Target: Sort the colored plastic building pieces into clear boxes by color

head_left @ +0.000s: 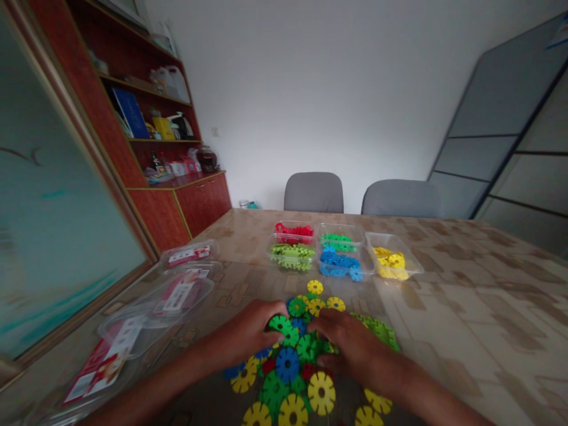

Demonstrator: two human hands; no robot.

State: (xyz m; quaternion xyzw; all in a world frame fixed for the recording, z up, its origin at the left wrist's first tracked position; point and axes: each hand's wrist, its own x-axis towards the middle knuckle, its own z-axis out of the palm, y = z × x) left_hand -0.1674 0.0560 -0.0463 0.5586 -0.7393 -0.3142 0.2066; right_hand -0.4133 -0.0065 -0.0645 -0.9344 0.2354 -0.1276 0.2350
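My left hand [261,325] is closed on green notched discs [284,328], its thumb and fingers gripping them from the left. On the other side, my right hand [346,340] reaches into the pile with bent fingers, at green discs by its fingertips; what it grips, if anything, is hidden. Between and below the hands lies a loose heap of flower-like plastic discs, among them a blue disc [287,364], a yellow disc [321,393] and a few red ones. Light green pieces [377,330] lie beyond my right hand, partly covered by it.
Behind the heap stand clear plastic tubs of sorted pieces: red [294,232], light green [293,256], green [339,242], blue [341,264] and yellow [390,263]. Clear lids [181,293] with labels lie along the left. Two grey chairs [313,192] stand at the far edge.
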